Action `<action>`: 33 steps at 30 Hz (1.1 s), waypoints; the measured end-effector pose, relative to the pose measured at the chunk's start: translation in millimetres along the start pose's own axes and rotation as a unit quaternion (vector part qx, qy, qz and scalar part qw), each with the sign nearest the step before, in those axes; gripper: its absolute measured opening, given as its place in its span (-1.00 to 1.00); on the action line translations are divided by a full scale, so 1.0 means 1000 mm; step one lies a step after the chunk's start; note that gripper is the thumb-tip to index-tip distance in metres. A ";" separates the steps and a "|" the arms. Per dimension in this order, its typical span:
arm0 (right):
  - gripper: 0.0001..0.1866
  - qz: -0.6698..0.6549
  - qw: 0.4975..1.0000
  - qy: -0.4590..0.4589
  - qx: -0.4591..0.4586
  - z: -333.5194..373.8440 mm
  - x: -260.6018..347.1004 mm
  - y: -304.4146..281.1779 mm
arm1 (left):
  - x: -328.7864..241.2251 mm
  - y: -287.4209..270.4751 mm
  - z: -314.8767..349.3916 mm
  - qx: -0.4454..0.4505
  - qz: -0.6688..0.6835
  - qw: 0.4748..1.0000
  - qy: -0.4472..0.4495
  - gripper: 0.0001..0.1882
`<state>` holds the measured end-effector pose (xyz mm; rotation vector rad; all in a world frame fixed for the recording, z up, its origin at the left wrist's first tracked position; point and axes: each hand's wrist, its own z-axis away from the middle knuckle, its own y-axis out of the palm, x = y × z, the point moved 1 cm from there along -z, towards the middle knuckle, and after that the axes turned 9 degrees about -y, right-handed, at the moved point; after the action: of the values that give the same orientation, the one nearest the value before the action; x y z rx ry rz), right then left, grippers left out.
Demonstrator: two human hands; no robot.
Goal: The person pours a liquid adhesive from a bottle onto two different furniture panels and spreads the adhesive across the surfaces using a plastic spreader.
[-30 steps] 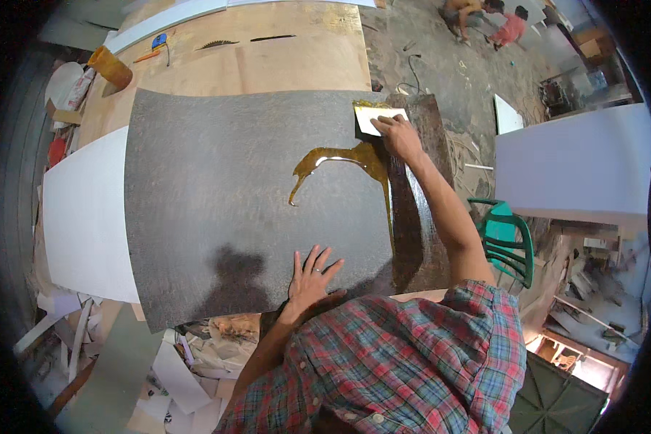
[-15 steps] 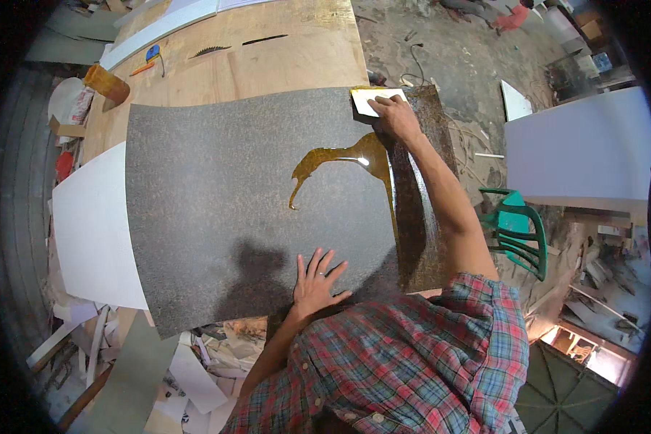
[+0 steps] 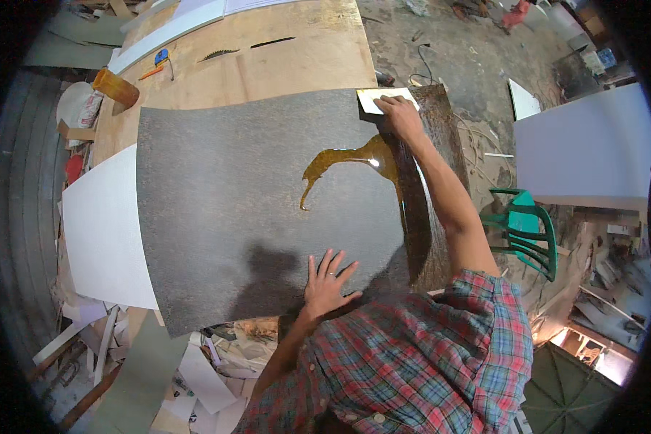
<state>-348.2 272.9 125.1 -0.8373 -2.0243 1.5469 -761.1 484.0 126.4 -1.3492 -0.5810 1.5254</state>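
Observation:
A large dark grey sheet [image 3: 217, 181] lies across the work surface in front of me. On it is a shiny amber puddle of glue-like liquid [image 3: 347, 155], curving into a thin tail. Toward the right, a strip of the sheet is wet and darker brown. My right hand [image 3: 400, 116] grips a flat white spreader [image 3: 374, 98] at the sheet's far edge, beyond the puddle, fingers pressed on top of it. Close to my body, my left hand [image 3: 327, 286] rests flat on the sheet, fingers spread and holding nothing.
A plywood table [image 3: 304, 61] extends beyond the sheet, bearing a blue tape measure [image 3: 161, 56] and an amber-stained cylinder [image 3: 116, 88]. White board [image 3: 105, 224] lies under the left side. A green chair [image 3: 526, 228] stands right; offcuts [image 3: 210, 383] lie below.
The whole view has shifted slightly, so the scene sits a little further right. On the sheet, both hands and the spreader keep nearly the same places.

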 end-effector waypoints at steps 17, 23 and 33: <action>-0.53 -0.040 0.999 -0.017 0.008 -0.012 -0.008 -0.009 | 0.004 0.004 0.001 -0.025 0.010 0.999 0.017 -0.18; -0.61 -0.047 0.993 0.052 0.092 -0.016 -0.004 -0.028 | 0.007 0.011 0.003 -0.077 -0.017 0.997 0.025 -0.18; -0.51 -0.111 0.973 0.071 0.191 0.173 0.138 -0.107 | 0.007 0.008 0.010 -0.045 0.048 0.998 0.018 -0.16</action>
<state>-584.3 231.1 181.8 -0.5338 -1.5854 1.6234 -772.7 489.5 119.1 -1.4882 -0.5750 1.5635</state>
